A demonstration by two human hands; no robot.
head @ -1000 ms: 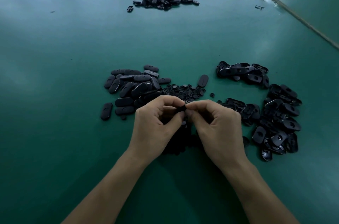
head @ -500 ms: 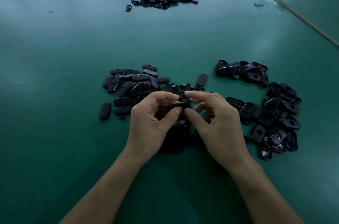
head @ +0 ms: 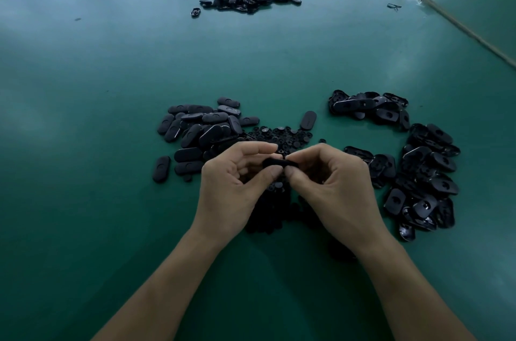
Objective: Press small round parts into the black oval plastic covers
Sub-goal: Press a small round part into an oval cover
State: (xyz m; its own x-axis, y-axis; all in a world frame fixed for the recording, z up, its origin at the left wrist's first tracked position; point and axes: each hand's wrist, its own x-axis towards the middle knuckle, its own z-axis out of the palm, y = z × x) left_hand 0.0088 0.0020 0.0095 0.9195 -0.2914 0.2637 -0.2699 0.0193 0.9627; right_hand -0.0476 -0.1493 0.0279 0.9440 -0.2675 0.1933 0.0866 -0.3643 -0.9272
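Two hands meet low over the middle of the green bench (head: 111, 89), and between them we hold one black oval cover (head: 279, 163). Our left hand (head: 234, 181) pinches its left end between thumb and forefinger. Our right hand (head: 335, 187) pinches the right end the same way, so each grip is clamped on that single cover. The cover is lifted off the bench, just nearer to us than the scatter of small round parts (head: 282, 135). Our fingertips hide its hollow side, so we cannot tell whether a round part already sits in it.

We judge this to be the pressing step itself, or the last alignment before it. The next move calls for a firm, square squeeze on the part until it seats, with the cover kept from twisting or slipping out sideways. After that the cover goes down and a fresh cover and part come up.

Covers lying smooth side up (head: 201, 128) sit to our left, and covers lying hollow side up (head: 430, 167) sit to our right. We cannot say which heap is finished stock. With so many loose parts about, we reckon plenty of work remains.
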